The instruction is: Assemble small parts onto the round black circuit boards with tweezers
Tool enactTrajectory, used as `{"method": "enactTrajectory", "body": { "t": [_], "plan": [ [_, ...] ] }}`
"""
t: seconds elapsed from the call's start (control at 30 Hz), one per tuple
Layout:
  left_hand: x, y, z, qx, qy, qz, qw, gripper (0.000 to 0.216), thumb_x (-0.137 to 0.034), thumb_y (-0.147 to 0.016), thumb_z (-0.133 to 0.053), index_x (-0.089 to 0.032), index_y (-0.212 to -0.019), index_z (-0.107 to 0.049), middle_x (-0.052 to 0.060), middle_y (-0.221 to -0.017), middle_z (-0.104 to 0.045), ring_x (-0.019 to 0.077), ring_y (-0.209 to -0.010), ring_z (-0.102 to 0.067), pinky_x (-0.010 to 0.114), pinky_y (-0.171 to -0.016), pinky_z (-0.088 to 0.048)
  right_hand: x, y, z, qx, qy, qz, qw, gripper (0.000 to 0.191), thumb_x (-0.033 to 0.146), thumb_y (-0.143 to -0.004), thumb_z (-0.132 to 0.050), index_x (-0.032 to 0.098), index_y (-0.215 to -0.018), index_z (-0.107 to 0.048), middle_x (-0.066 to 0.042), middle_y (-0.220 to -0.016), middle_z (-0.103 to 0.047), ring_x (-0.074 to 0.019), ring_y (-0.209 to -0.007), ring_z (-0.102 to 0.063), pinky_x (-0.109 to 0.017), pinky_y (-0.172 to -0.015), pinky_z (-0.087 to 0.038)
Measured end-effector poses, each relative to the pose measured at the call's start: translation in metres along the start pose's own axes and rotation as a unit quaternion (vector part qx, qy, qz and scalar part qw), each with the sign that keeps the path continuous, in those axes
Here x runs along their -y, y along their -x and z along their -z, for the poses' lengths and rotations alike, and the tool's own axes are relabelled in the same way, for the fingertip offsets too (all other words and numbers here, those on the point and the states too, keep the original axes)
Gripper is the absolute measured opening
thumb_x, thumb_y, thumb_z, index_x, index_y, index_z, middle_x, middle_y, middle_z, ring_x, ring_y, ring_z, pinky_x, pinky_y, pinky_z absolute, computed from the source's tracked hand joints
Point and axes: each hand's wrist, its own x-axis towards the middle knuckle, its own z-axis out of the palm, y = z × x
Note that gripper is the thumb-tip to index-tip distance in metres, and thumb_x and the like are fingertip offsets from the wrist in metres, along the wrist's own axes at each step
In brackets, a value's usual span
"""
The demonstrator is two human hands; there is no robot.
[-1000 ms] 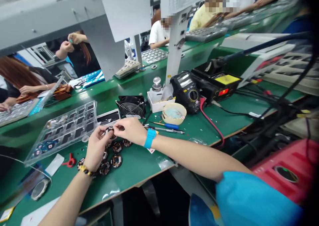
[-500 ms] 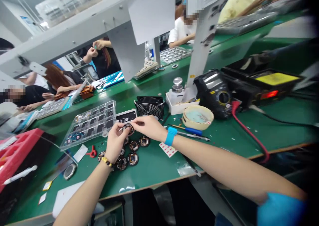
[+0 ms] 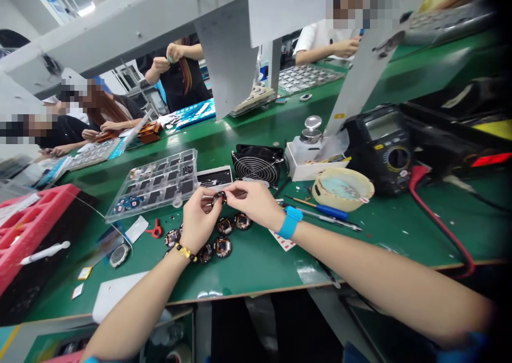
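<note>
Above the green bench, my left hand (image 3: 199,218) is closed, pinching a small round black-and-copper electronic module (image 3: 218,197) between thumb and fingers. My right hand (image 3: 259,204), with a blue band at the wrist, pinches the same module's right edge; anything smaller in those fingertips is too small to make out. Several similar round modules (image 3: 223,246) lie on the bench below and around my hands, some partly hidden by my left hand. To the left is a red clip (image 3: 156,228). Part of a card with red dots (image 3: 283,241) shows under my right wrist.
A clear compartment tray (image 3: 154,184) and a black fan (image 3: 257,165) stand behind my hands. At right are a cream bowl (image 3: 343,189), a blue-handled screwdriver (image 3: 332,211) and a multimeter (image 3: 378,149). Red foam (image 3: 38,229) sits at left. Co-workers sit across the bench.
The camera view has shifted, so the bench items sit differently in the frame. Both hands stay together at the module, which is now tilted more edge-on.
</note>
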Motion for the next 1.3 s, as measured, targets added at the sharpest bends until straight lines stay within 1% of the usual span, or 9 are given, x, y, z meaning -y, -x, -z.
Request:
{"method": "enactTrajectory", "body": {
  "t": [0.13,0.47,0.7,0.8,0.87,0.97,1.07,1.17,1.3],
  "plan": [
    [-0.002,0.002,-0.001,-0.007,0.005,-0.008,1.0,0.014,-0.03,-0.092,-0.071,-0.019,-0.094,-0.064,0.004,-0.096,-0.072,0.0164,-0.085,-0.073,0.025,-0.075,-0.06,0.002,0.003,-0.003,-0.02,-0.001,-0.002,1.0,0.016,0.021,-0.085,-0.064,0.017,-0.09,-0.079,-0.003,-0.085,-0.08,-0.017,-0.074,-0.073,-0.029,-0.074,-0.057],
    [-0.004,0.004,-0.006,-0.036,0.004,-0.036,0.999,0.014,-0.032,-0.092,-0.071,-0.019,-0.093,-0.064,0.005,-0.095,-0.07,0.0162,-0.085,-0.069,0.024,-0.072,-0.058,0.006,0.004,-0.007,-0.058,-0.032,-0.008,0.998,0.015,0.021,-0.08,-0.065,0.018,-0.087,-0.079,-0.002,-0.083,-0.08,-0.0169,-0.072,-0.074,-0.028,-0.07,-0.057],
    [-0.005,0.004,-0.011,-0.06,0.025,-0.061,0.996,0.013,-0.03,-0.094,-0.071,-0.019,-0.094,-0.064,0.006,-0.097,-0.07,0.0165,-0.09,-0.069,0.026,-0.077,-0.058,0.009,0.003,-0.013,-0.097,-0.056,-0.005,0.994,0.013,0.022,-0.08,-0.066,0.018,-0.086,-0.077,-0.003,-0.083,-0.08,-0.0166,-0.073,-0.075,-0.026,-0.071,-0.059],
    [-0.007,0.003,-0.011,-0.072,0.05,-0.069,0.994,0.018,-0.033,-0.092,-0.074,-0.02,-0.092,-0.062,0.005,-0.096,-0.07,0.0174,-0.092,-0.069,0.029,-0.082,-0.058,0.01,0.002,-0.013,-0.111,-0.07,0.0,0.991,0.013,0.023,-0.082,-0.066,0.017,-0.086,-0.077,-0.003,-0.082,-0.08,-0.0165,-0.073,-0.075,-0.026,-0.07,-0.059],
    [-0.007,0.001,-0.01,-0.078,0.07,-0.061,0.993,0.023,-0.036,-0.089,-0.077,-0.02,-0.092,-0.061,0.004,-0.095,-0.07,0.017,-0.09,-0.069,0.029,-0.082,-0.058,0.01,0.0,-0.01,-0.103,-0.086,0.006,0.991,0.014,0.024,-0.085,-0.066,0.017,-0.089,-0.077,-0.003,-0.084,-0.081,-0.0165,-0.074,-0.075,-0.027,-0.071,-0.06],
    [-0.006,-0.002,-0.007,-0.076,0.087,-0.041,0.992,0.028,-0.039,-0.086,-0.08,-0.019,-0.092,-0.061,0.003,-0.093,-0.069,0.0159,-0.086,-0.069,0.029,-0.079,-0.058,0.011,-0.003,-0.003,-0.059,-0.096,0.016,0.994,0.016,0.026,-0.091,-0.063,0.019,-0.094,-0.078,-0.003,-0.089,-0.081,-0.0167,-0.079,-0.076,-0.028,-0.076,-0.06],
    [-0.004,-0.005,-0.003,-0.066,0.094,-0.029,0.993,0.03,-0.04,-0.085,-0.081,-0.019,-0.091,-0.06,0.003,-0.092,-0.069,0.0155,-0.084,-0.069,0.028,-0.079,-0.058,0.012,-0.006,0.005,-0.018,-0.08,0.015,0.997,0.02,0.033,-0.096,-0.063,0.02,-0.093,-0.078,-0.002,-0.089,-0.081,-0.0168,-0.082,-0.076,-0.028,-0.077,-0.059],
    [-0.002,-0.006,0.0,-0.057,0.105,-0.022,0.993,0.031,-0.04,-0.084,-0.082,-0.02,-0.091,-0.059,0.003,-0.092,-0.068,0.0143,-0.083,-0.067,0.027,-0.078,-0.058,0.011,-0.007,0.009,0.0,-0.058,0.012,0.998,0.019,0.036,-0.095,-0.068,0.02,-0.093,-0.079,-0.002,-0.09,-0.081,-0.0165,-0.081,-0.074,-0.028,-0.076,-0.056],
    [-0.001,-0.007,0.001,-0.045,0.115,0.0,0.992,0.035,-0.042,-0.082,-0.083,-0.019,-0.091,-0.058,0.003,-0.094,-0.067,0.0141,-0.083,-0.067,0.026,-0.075,-0.057,0.01,-0.008,0.011,0.012,-0.039,0.017,0.999,0.017,0.033,-0.096,-0.068,0.02,-0.095,-0.079,-0.001,-0.095,-0.081,-0.0165,-0.085,-0.074,-0.029,-0.079,-0.055]
  ]
}}
